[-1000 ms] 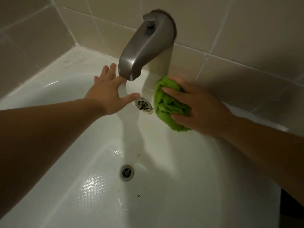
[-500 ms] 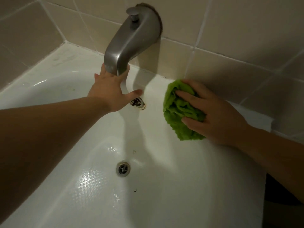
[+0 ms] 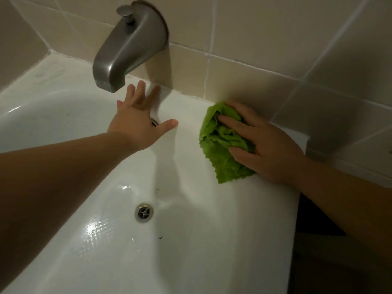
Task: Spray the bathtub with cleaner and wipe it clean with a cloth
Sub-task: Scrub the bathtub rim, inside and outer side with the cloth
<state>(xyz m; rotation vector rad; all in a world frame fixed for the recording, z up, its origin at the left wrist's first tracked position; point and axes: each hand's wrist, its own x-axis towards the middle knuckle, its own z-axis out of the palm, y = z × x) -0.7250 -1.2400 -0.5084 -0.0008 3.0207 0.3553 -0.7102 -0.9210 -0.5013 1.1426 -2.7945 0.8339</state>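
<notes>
Both forearms are bare from where they enter view down to the wrists: no sleeves, cuffs, watch or bracelets show. The left hand (image 3: 139, 126) and right hand (image 3: 266, 148) wear no gloves and no rings. The fingernails that show are short and unpainted. The left forearm fills much of the near left side.

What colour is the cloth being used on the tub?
Bright green cloth, under the right hand; the head view shows it.

Glossy white bathtub (image 3: 191, 240), brushed matt metal spout (image 3: 129, 49), nubby green cloth (image 3: 224, 149).
</notes>
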